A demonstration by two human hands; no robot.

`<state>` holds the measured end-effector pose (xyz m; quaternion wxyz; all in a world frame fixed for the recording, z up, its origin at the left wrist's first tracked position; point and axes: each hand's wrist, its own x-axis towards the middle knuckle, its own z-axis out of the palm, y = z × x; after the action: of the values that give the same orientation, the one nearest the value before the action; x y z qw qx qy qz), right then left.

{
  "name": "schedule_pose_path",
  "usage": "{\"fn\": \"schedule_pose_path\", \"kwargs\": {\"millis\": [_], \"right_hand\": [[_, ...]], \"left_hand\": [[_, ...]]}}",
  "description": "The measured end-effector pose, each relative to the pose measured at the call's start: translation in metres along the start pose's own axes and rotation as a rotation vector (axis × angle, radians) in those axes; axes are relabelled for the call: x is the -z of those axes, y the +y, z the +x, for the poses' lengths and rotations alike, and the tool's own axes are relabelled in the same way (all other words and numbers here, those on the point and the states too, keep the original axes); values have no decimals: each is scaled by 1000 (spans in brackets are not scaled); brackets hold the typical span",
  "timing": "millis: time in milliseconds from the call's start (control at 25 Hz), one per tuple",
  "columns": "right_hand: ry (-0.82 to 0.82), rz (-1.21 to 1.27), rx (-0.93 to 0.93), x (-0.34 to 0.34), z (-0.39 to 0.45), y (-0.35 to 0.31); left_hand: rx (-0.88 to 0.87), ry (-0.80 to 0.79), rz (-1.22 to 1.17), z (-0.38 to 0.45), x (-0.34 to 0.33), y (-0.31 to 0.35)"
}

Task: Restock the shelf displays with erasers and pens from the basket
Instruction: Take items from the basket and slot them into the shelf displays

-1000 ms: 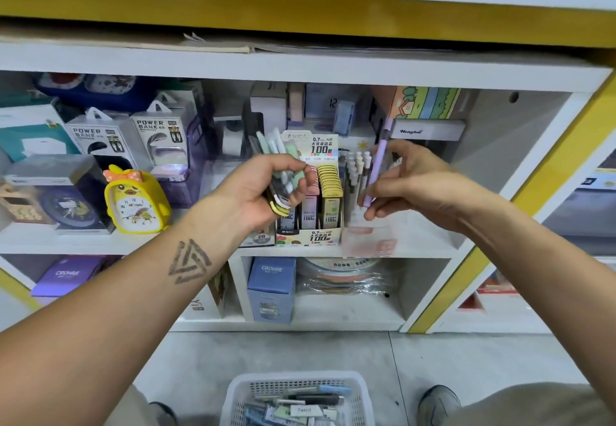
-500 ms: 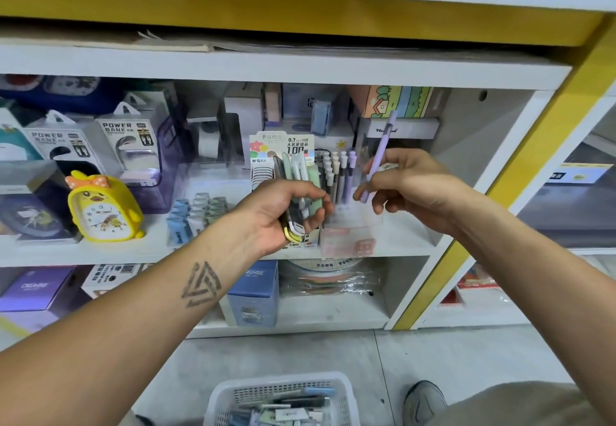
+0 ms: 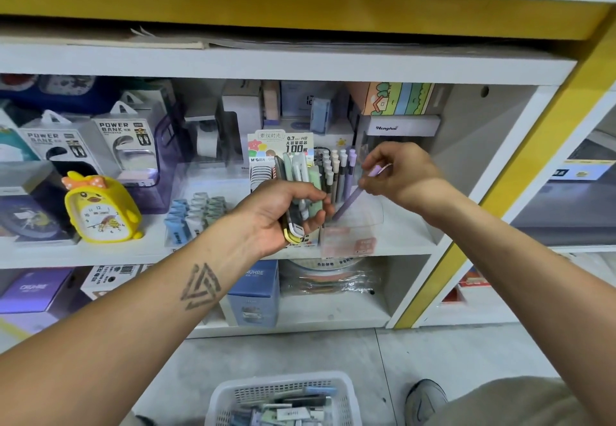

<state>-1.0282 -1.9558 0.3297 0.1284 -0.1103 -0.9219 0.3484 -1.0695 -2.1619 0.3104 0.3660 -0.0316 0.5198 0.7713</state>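
On the middle shelf (image 3: 400, 242), a clear display box (image 3: 350, 229) held upright pens (image 3: 336, 172) in pale colours, beside a lead-refill display (image 3: 283, 145). Below, on the grey floor (image 3: 300, 349), a white basket (image 3: 346, 389) carried more stationery. The right hand (image 3: 400, 172) pinched a purple pen (image 3: 353, 197), slanted with its lower end down-left into the box. The left hand (image 3: 280, 212) gripped a bundle of pens (image 3: 300, 175), pointing up.

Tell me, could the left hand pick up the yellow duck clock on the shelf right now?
Probably not as it is. The way to the clock looks open, with nothing in front of it, but the left hand is already full, gripping a bunch of pens.
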Motion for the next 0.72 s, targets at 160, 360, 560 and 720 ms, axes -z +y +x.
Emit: {"fn": "schedule_pose_path", "kwargs": {"millis": [160, 360, 560, 720], "right_hand": [[56, 158, 85, -5, 4, -6], [176, -216, 276, -2, 7, -3], [133, -146, 232, -11, 6, -2], [139, -157, 260, -12, 6, -3]], "left_hand": [[4, -5, 11, 0, 1, 1], [2, 18, -5, 0, 2, 0], [-5, 10, 12, 3, 4, 0], [-11, 4, 22, 3, 5, -1]]}}
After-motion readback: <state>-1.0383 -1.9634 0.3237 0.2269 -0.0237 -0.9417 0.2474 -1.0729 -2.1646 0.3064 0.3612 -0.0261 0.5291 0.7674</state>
